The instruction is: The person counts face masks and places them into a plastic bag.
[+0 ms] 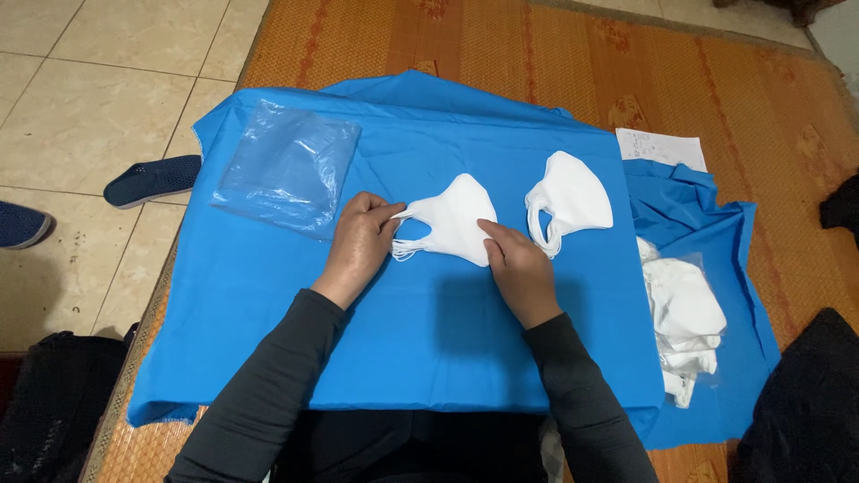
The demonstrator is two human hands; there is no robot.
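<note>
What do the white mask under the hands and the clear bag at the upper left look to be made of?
White mask: likely soft non-woven fabric, matte, creased, with thin loops. Clear bag: thin plastic film, glossy and wrinkled, the blue cloth showing through it.

Matt white fabric mask [456, 219], blue cloth [429, 331]

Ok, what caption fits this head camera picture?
Both hands, left and right, hold a white face mask flat on blue cloth.

bare blue cloth [429, 331] lay open in front of both hands; a second white folded mask [573, 201] blocked the right, a clear plastic bag [286, 165] the far left.
</note>
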